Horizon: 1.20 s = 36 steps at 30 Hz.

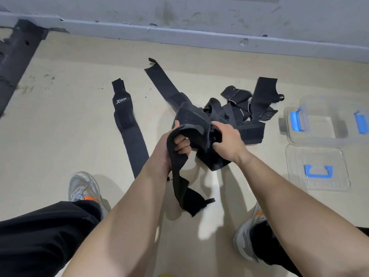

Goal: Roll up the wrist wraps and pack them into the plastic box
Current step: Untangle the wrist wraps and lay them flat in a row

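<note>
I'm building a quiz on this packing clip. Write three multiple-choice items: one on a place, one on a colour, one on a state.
1. Where is the plastic box?
A. right of the pile of wraps
B. left of the pile
C. in the person's lap
2. The box's latches are:
A. red
B. blue
C. green
3. The lid is:
A. clipped on the box
B. in the right hand
C. off, lying on the floor
Answers: 1 A, it stands at the far right. 2 B, both show bright blue. 3 C, it lies flat beside the open box.
</note>
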### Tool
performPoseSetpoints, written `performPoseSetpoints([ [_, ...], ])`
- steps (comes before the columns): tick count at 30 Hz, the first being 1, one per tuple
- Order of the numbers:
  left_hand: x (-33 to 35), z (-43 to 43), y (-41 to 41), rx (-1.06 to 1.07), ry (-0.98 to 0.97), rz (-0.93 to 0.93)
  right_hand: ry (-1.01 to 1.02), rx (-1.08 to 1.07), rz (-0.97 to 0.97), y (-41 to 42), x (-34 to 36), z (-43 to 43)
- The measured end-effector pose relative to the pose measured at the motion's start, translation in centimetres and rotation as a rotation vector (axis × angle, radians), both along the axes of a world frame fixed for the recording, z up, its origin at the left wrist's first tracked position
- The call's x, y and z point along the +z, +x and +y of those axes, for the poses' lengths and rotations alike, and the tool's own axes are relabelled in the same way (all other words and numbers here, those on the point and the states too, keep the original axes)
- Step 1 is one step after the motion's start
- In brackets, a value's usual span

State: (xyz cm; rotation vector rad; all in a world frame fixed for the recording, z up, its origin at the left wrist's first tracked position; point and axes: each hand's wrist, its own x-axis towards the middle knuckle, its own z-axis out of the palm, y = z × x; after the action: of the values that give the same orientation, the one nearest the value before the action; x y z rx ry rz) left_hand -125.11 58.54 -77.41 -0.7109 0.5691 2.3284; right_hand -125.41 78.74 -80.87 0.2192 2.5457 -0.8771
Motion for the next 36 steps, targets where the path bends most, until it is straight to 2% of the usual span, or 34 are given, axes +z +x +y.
performPoseSetpoints([
  [3,0.2,-0.6,0.2,-0.036,0.025,0.070,-0.134,0.065,-0.137,-0.5,-0.1,-1.1],
  [6,-0.1,-1.3,0.2,0.008,0.018,0.079,-0.262,0.011,-0.045,-0.9,-0.5,-0.5],
  [8,-0.6,-2.0,-0.2,0.094,-0.046,0.025,-0.468,-0.121,-0.089,-0.7,-0.3,0.5],
  [11,-1.4,-3.0,-0.5,0.192,-0.301,-0.036,-0.755,-0.279,-0.157,-0.4,1.0,2.3],
  [14,-2.2,-3.7,0.0,0.099,-0.686,-0.025,-1.001,-0.378,-0.184,-0.5,2.4,3.5],
  [16,-2.4,-3.7,0.4,0.055,-0.794,-0.049,-1.072,-0.375,-0.206,-0.7,3.3,3.6],
  [19,-2.2,-3.4,0.9,0.017,-0.803,-0.051,-1.120,-0.361,-0.213,-1.2,4.4,3.0],
  [21,-1.4,-2.9,1.5,-0.156,-0.813,0.008,-1.173,-0.380,-0.193,-1.8,5.0,2.3],
  [24,-0.6,-2.0,2.3,-0.361,-0.648,0.076,-1.101,-0.399,-0.140,-3.2,6.1,1.2],
  [28,0.9,0.2,1.6,-0.246,-0.403,0.068,-0.880,-0.354,-0.110,-4.1,6.2,-0.1],
  [30,2.4,1.9,1.2,-0.251,-0.458,0.131,-0.829,-0.330,-0.106,-4.0,6.3,-0.9],
  [32,2.7,2.9,0.7,-0.165,-0.498,0.114,-0.868,-0.422,-0.098,-3.8,6.0,-1.3],
  [34,2.1,2.6,0.0,-0.077,-0.394,0.062,-0.925,-0.565,-0.083,-3.3,4.9,-1.0],
  [36,0.9,1.7,-0.7,-0.014,-0.267,0.042,-0.766,-0.482,-0.069,-2.0,3.6,-0.5],
])
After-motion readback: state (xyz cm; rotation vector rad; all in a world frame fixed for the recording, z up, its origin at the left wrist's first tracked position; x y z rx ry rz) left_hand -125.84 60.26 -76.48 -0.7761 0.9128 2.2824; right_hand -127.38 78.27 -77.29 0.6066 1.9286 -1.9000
